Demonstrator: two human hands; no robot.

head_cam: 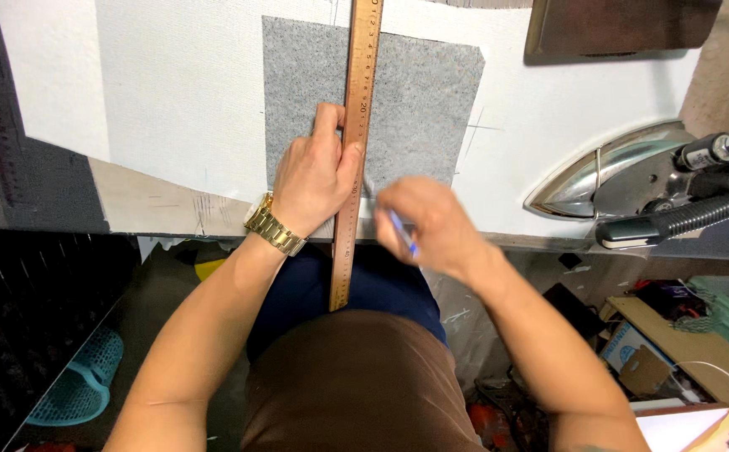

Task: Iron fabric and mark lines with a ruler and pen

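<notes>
Seen from above the worker's head, a long wooden ruler [355, 151] lies lengthwise across a grey piece of fabric [414, 100] on a white-covered work table [180, 92], its near end jutting past the table edge over the person's lap. The left hand [314, 180], a gold wristwatch [274, 224] on its wrist, lies flat on the grey fabric just left of the ruler, fingers held close together and extended, their tips and the thumb pressed against the ruler's left edge. The right hand [423, 222] sits just right of the ruler near the fabric's lower edge; it is blurred, fingers curled inward and pinching a slim blue pen [404, 230], whose tip cannot be made out. Well to the right, a shiny metal iron [615, 172] with a black handle rests on the table's edge. A dark wooden block [615, 25] lies at the far right corner. A turquoise plastic basket [79, 381] sits on the floor at lower left.
</notes>
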